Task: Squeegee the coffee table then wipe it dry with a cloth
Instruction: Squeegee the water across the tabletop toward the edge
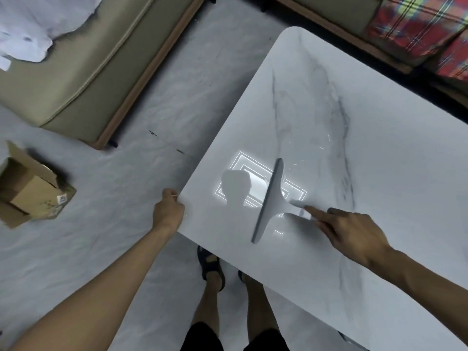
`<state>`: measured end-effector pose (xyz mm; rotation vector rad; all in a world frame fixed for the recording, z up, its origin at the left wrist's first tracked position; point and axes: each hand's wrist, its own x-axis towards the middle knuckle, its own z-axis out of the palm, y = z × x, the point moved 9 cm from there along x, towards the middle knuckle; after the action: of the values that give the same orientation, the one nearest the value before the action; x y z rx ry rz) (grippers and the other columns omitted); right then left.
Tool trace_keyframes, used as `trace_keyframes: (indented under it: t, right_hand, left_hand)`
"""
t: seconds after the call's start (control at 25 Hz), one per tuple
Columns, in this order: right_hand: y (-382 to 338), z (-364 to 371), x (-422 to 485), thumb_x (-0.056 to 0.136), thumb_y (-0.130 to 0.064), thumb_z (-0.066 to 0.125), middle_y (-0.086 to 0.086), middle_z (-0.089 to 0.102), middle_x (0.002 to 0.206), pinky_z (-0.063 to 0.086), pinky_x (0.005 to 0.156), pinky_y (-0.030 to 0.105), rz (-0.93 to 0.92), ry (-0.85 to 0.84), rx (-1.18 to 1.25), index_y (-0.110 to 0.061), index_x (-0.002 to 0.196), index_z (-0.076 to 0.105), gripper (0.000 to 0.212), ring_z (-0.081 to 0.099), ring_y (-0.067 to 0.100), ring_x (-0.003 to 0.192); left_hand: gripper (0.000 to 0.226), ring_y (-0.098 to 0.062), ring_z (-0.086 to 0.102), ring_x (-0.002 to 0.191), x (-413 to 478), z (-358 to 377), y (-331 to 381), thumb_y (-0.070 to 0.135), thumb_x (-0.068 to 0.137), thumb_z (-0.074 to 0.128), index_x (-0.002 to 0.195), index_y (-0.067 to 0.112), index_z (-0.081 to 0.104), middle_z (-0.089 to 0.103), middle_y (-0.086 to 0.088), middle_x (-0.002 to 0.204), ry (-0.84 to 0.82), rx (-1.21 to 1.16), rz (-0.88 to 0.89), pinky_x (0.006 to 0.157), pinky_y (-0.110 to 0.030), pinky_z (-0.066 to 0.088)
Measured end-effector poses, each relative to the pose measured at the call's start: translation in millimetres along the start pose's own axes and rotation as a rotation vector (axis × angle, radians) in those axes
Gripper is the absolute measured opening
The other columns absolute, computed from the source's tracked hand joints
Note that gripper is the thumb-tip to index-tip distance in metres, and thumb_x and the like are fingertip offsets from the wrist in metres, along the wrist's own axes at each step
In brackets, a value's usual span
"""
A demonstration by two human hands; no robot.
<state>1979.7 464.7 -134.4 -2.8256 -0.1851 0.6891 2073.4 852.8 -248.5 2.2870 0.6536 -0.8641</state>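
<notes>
A white marble-look coffee table [367, 153] fills the right half of the head view. A grey squeegee [272, 198] lies with its blade on the tabletop near the left corner, over a bright ceiling-light reflection. My right hand [352, 233] holds the squeegee's handle, index finger stretched along it. My left hand [168, 211] grips the table's left edge at the corner. Thin water streaks glint on the surface just beyond the blade. No cloth is visible.
A beige sofa [83, 72] with white fabric on it stands at the back left. An open cardboard box [27, 188] sits on the floor at the left. A plaid cushion [417, 26] lies beyond the table. My legs and sandals [211, 267] are below the table's near edge.
</notes>
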Motion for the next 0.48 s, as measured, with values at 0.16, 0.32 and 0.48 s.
trace_keyframes:
  t: [0.16,0.32,0.48]
  right_hand:
    - [-85,23,18,0.100,-0.044,0.037,-0.008,0.065,0.097,0.049,0.060,0.032,-0.209,-0.105,0.046,-0.053,0.140,0.033,0.041,0.067,0.028,0.076]
    - [-216,71,68,0.101,-0.038,0.041,0.001,0.062,0.102,0.038,0.061,0.032,-0.478,-0.241,-0.057,-0.043,0.147,0.027,0.048,0.064,0.028,0.083]
    - [-231,78,99,0.100,-0.028,0.043,0.002,0.061,0.104,0.033,0.060,0.032,-0.490,-0.195,-0.132,-0.038,0.148,0.029,0.052,0.064,0.030,0.085]
  left_hand:
    - [0.032,-0.020,0.055,0.092,7,-29,-20,0.011,0.091,0.049,0.122,0.016,0.052,0.062,-0.008,0.120,0.065,-0.191,-0.084,0.061,-0.022,0.041]
    - [0.025,-0.020,0.058,0.087,8,-67,-40,0.003,0.081,0.065,0.104,0.012,0.062,0.068,-0.005,0.098,0.171,-0.163,-0.047,0.075,-0.024,0.042]
    - [0.015,-0.021,0.062,0.068,5,-83,-46,0.002,0.075,0.076,0.086,0.007,0.068,0.068,-0.008,0.077,0.184,-0.125,-0.016,0.070,-0.026,0.049]
